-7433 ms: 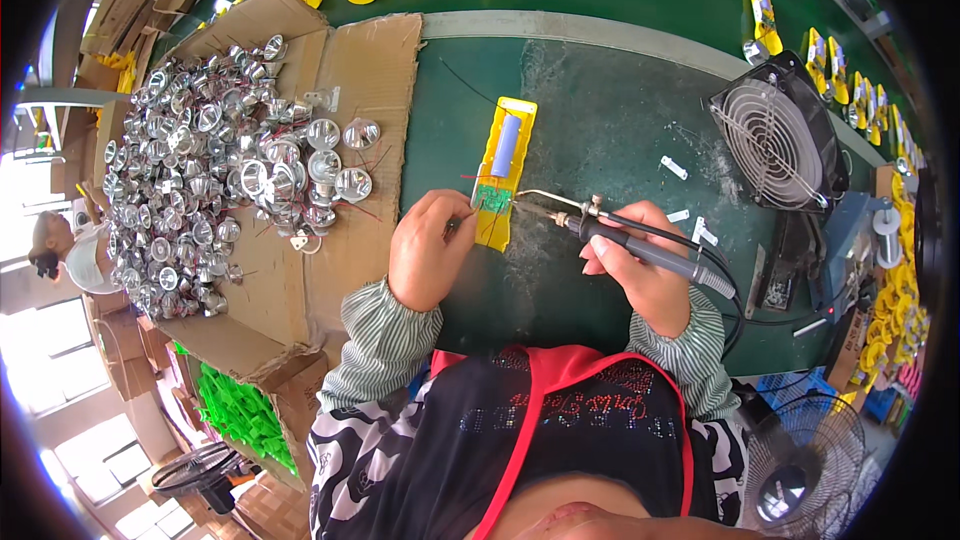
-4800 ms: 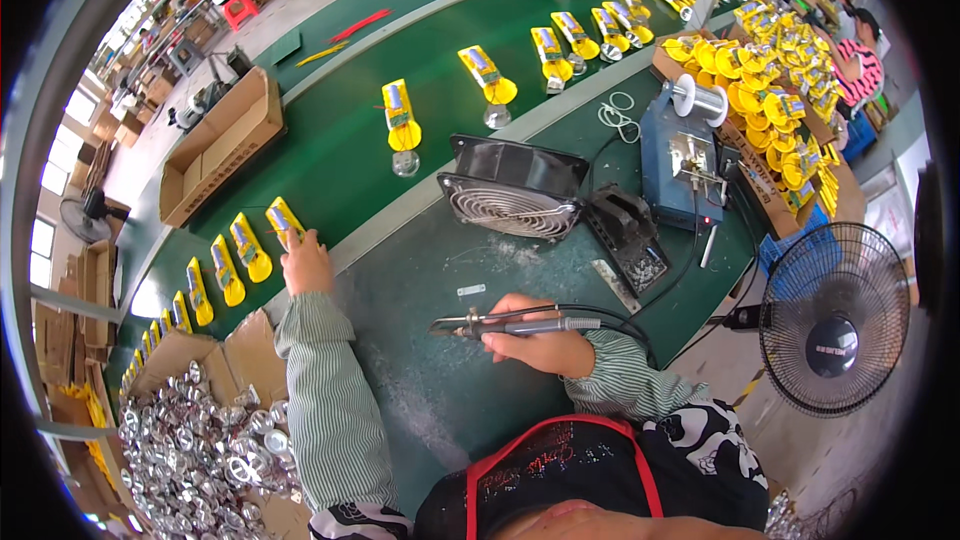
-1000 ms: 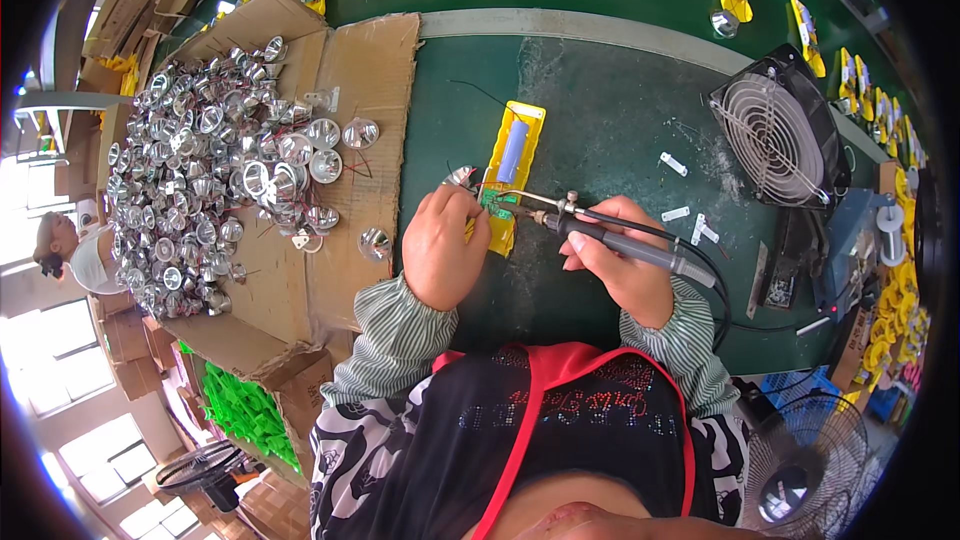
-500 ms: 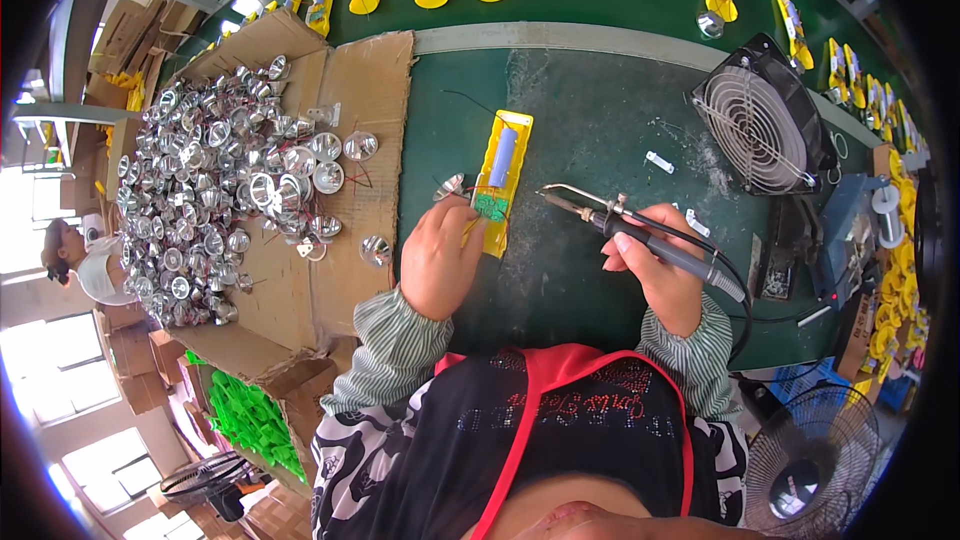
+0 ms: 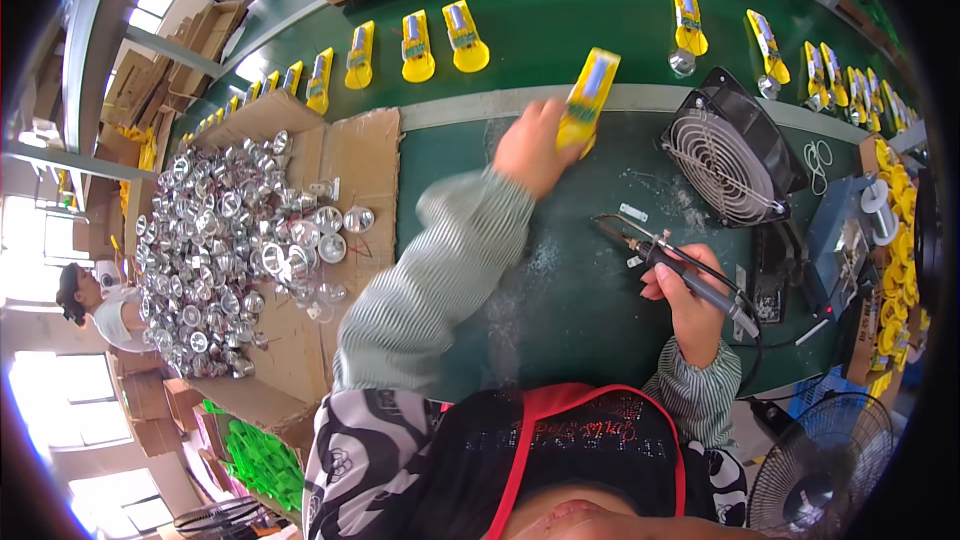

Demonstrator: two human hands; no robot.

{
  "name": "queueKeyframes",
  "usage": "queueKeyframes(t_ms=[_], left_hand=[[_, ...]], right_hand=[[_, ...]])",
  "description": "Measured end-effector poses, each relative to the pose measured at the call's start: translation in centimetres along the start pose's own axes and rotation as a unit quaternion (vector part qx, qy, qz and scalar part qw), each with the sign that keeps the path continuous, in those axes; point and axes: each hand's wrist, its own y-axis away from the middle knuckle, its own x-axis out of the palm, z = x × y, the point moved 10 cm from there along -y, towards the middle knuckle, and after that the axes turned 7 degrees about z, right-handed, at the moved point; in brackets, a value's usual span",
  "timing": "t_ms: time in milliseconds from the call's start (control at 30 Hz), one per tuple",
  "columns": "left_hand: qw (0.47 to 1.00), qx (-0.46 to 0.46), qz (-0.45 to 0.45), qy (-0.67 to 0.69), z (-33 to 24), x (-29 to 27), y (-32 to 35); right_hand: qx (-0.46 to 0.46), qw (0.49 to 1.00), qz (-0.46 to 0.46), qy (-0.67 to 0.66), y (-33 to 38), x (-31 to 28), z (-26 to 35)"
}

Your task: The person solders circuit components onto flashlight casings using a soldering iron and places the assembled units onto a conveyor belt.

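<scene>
My left hand [image 5: 532, 148] is stretched far forward, its fingers closed on the lower part of a yellow flashlight housing [image 5: 597, 75]. A blue-grey battery cell lies in that housing; a green circuit board partly shows beside my fingers. The housing is raised at the table's far edge, tilted, its top reaching over the metal rail. In my right hand [image 5: 692, 318] is a soldering iron [image 5: 722, 306] with a thin tube along it, gripped like a pen. Its tip points up and left, near a small white part [image 5: 633, 212] on the green tabletop.
At left, an open cardboard box [image 5: 365, 165] holds many silvery reflectors [image 5: 215, 250]. Beyond the rail, a green conveyor [image 5: 560, 20] carries several yellow housings [image 5: 417, 45]. A black fan with a wire guard [image 5: 728, 168], a solder spool [image 5: 880, 212] and a floor fan [image 5: 815, 470] are right.
My left hand has lifted the yellow housing off the tabletop and carried it forward and right to the rail. My right hand still holds the iron, slightly farther right and lower in view. The view has shifted.
</scene>
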Motion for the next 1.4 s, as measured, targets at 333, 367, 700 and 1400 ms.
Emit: queueKeyframes(t_ms=[333, 367, 700, 1400], left_hand=[[0.911, -0.203, -0.080, -0.349, 6.3, -4.8, -10.2], [0.902, -0.238, -0.052, -0.355, 7.7, -5.4, -9.7], [0.978, -0.062, 0.051, -0.192, 6.9, -5.9, -3.1], [0.960, -0.172, -0.219, -0.019, 9.1, -10.9, 17.9]], right_hand=[[0.037, 0.999, 0.002, -0.034, -0.5, -0.4, -1.8], [0.037, 0.999, 0.008, -0.037, -0.5, -0.1, -1.8], [0.006, 0.999, 0.024, -0.024, -0.5, 1.1, -0.3], [-0.019, 0.998, 0.066, 0.001, 2.0, 3.9, 0.8]])
